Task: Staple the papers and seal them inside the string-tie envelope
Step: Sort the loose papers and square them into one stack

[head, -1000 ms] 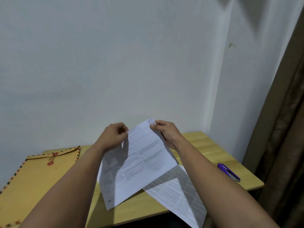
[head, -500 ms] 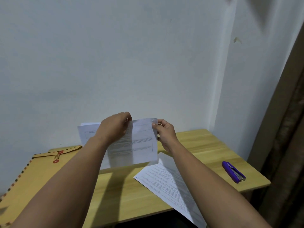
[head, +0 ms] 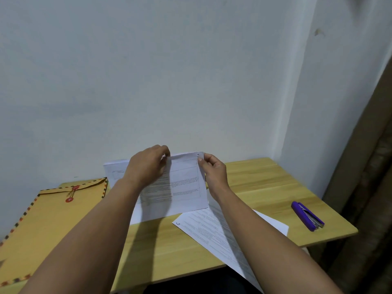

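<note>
Both forearms reached forward over the desk (head: 265, 187), lifting printed papers (head: 184, 187) upright near the wall. The left hand (head: 146, 166) gripped the top edge, its fingers (head: 166, 150) curled over the sheets; the right hand (head: 214, 170) pinched the top right corner between thumb and fingers. How many sheets were held could not be told, and the left hand hid part of the print. The papers were white with fine table lines and text too small to read. Below the right fingers another printed sheet (head: 212, 232) lay flat, its near end overhanging the desk. Far right lay a purple stapler (head: 307, 215). Left of the left fingers lay the tan string-tie envelope (head: 48, 219), cut off by the frame.
</note>
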